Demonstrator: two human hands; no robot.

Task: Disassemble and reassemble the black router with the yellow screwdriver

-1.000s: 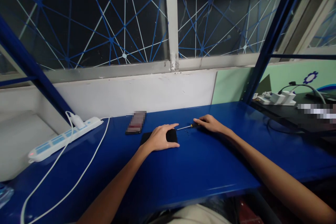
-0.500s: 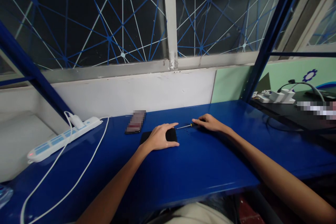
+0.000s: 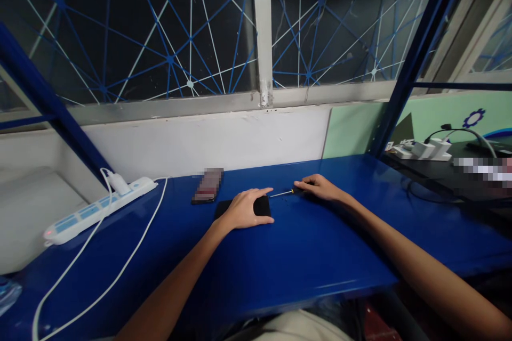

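My left hand (image 3: 242,210) lies across a flat black rectangular case (image 3: 262,206), with the thumb along its near edge and the fingers at its far edge, holding it against the table. My right hand (image 3: 320,187) is closed around the dark handle of a screwdriver (image 3: 282,193). Its thin metal shaft lies nearly level and points left, the tip at the right side of the case. Whether the tip sits in a screw is too small to make out. Several tiny dark pieces, perhaps screws (image 3: 285,199), lie on the table just below the shaft.
A phone (image 3: 208,185) lies behind my left hand on the blue table (image 3: 304,256). On the left is a white power strip (image 3: 100,210) with a plug and a looping white cable (image 3: 138,245). Blue frame posts rise at both sides; another power strip (image 3: 430,150) is far right.
The whole view has shifted very slightly. Both hands, the case and the screwdriver keep practically the same places relative to each other.
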